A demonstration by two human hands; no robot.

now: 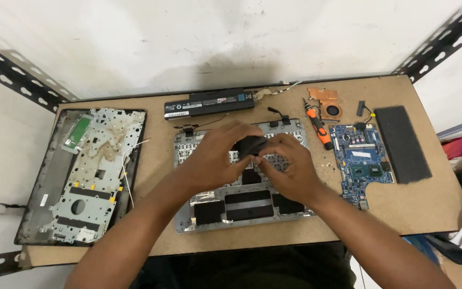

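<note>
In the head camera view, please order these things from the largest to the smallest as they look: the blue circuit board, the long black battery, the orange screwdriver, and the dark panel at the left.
1. dark panel
2. blue circuit board and long black battery: too alike in area to rank
3. orange screwdriver

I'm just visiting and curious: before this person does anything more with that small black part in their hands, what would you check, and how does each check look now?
1. Both hands on the small black part: ok, left hand and right hand pinch it together.
2. Part held over the open grey laptop base: ok.
3. What the part is, and whether it is free of the base: cannot tell, fingers hide it.
4. Orange screwdriver within reach: ok, lying just right of the base.
5. Blue circuit board away from the hands: ok, flat on the table.
6. Long black battery out of the way: ok, at the back edge.
</note>
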